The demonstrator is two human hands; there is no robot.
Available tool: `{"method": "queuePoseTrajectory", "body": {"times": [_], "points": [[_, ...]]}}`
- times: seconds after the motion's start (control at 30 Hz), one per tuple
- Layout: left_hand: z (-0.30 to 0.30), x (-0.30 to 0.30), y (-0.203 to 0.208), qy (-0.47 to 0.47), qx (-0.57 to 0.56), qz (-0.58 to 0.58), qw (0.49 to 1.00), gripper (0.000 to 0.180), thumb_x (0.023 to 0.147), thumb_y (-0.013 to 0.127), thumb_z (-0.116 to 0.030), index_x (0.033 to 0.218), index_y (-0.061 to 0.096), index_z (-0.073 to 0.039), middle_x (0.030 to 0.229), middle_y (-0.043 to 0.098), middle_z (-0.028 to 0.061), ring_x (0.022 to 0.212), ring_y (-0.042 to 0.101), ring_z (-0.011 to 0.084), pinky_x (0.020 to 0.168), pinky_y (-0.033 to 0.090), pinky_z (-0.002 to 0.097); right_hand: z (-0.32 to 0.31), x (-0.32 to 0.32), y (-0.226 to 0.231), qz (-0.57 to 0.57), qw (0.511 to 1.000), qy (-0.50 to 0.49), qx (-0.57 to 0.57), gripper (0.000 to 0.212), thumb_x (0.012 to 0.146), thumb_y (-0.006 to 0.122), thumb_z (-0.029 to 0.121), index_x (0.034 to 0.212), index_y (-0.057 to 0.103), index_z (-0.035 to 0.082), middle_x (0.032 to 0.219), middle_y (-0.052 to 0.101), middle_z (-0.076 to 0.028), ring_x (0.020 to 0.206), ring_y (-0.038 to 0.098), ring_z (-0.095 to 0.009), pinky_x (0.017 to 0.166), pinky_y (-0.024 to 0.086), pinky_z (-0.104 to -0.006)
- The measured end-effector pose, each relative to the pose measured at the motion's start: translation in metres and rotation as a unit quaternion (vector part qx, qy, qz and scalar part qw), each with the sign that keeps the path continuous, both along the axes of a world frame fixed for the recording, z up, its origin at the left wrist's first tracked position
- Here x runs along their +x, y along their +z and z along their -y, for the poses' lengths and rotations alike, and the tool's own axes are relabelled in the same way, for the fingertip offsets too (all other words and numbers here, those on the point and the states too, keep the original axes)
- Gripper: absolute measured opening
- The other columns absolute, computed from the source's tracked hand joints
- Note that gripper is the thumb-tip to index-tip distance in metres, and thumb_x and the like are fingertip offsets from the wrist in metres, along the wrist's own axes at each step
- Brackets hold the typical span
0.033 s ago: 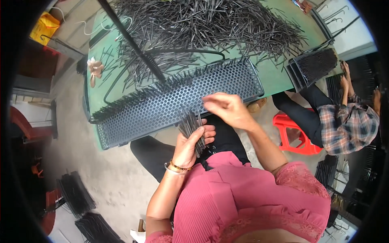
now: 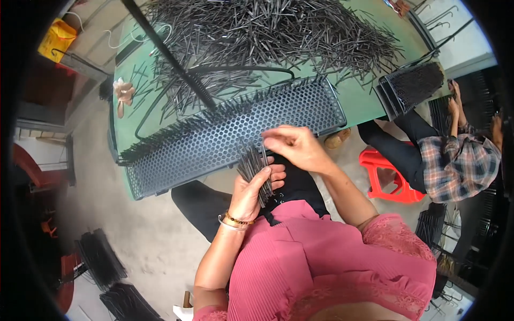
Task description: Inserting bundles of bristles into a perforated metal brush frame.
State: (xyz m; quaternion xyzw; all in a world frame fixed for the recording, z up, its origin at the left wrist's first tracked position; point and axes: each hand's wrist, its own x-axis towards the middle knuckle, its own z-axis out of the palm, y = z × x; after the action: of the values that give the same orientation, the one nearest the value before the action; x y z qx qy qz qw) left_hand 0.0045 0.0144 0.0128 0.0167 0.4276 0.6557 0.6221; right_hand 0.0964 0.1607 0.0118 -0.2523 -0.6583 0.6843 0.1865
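Observation:
My left hand (image 2: 256, 184) is wrapped round a bundle of thin dark rods (image 2: 250, 163), held upright in front of the perforated tray. Just above it, my right hand (image 2: 300, 148) has its thumb and forefinger drawn together at the top of one thin dark rod (image 2: 264, 155) on the bundle's right side. Beyond both hands, the long perforated metal tray (image 2: 225, 134) slants across the near edge of the green table. Many short dark rods (image 2: 184, 127) stand in rows along the tray's far side.
A large heap of loose dark rods (image 2: 267, 32) covers the table's far part. A dark upright pole (image 2: 171, 53) rises at the tray. A filled rack (image 2: 415, 88) stands at the table's right corner. To the right, a person in a plaid shirt (image 2: 452, 166) sits by a red stool (image 2: 388, 179).
My right hand has shifted slightly left, bringing its fingertips onto the rod at the bundle's side. My left hand keeps its hold on the bundle.

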Motion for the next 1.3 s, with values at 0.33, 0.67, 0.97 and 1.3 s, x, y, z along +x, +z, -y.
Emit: {"method": "queuePoseTrajectory", "body": {"times": [0.33, 0.67, 0.97, 1.3], "points": [[-0.018, 0.016, -0.007, 0.005, 0.011, 0.020, 1.000, 0.028, 0.092, 0.052, -0.009, 0.117, 0.051, 0.004, 0.108, 0.061, 0.0170, 0.096, 0.063, 0.0235, 0.079, 0.055, 0.0347, -0.008, 0.017, -0.003, 0.009, 0.998, 0.000, -0.058, 0.020, 0.086, 0.064, 0.009, 0.100, 0.062, -0.004, 0.087, 0.064, -0.005, 0.078, 0.061, -0.008, 0.068, 0.050, -0.0219], [-0.020, 0.018, -0.022, 0.003, -0.028, 0.022, 0.999, 0.029, 0.091, 0.053, -0.012, 0.115, 0.049, 0.004, 0.099, 0.063, 0.0173, 0.081, 0.064, 0.0195, 0.072, 0.055, 0.0313, -0.039, 0.011, 0.010, -0.105, 0.977, -0.181, 0.036, 0.017, 0.088, 0.061, 0.010, 0.100, 0.061, 0.000, 0.087, 0.067, -0.006, 0.078, 0.060, -0.008, 0.067, 0.047, -0.0204], [-0.016, 0.012, -0.021, 0.024, -0.026, 0.118, 0.992, 0.041, 0.094, 0.049, -0.029, 0.116, 0.049, 0.005, 0.105, 0.061, 0.0184, 0.091, 0.064, 0.0254, 0.075, 0.055, 0.0376, -0.012, 0.022, 0.003, -0.128, 0.890, -0.084, 0.430, 0.015, 0.074, 0.065, -0.001, 0.090, 0.064, 0.001, 0.093, 0.065, -0.011, 0.081, 0.064, -0.023, 0.072, 0.051, -0.0315], [-0.009, 0.006, -0.027, 0.011, -0.020, 0.048, 0.999, 0.021, 0.087, 0.059, -0.008, 0.107, 0.058, 0.000, 0.094, 0.064, 0.0087, 0.079, 0.064, 0.0147, 0.066, 0.055, 0.0268, 0.022, 0.050, -0.006, -0.153, 0.894, 0.058, 0.418, 0.032, 0.064, 0.079, 0.013, 0.090, 0.064, 0.001, 0.095, 0.064, -0.010, 0.086, 0.062, -0.027, 0.079, 0.049, -0.0392]]}}
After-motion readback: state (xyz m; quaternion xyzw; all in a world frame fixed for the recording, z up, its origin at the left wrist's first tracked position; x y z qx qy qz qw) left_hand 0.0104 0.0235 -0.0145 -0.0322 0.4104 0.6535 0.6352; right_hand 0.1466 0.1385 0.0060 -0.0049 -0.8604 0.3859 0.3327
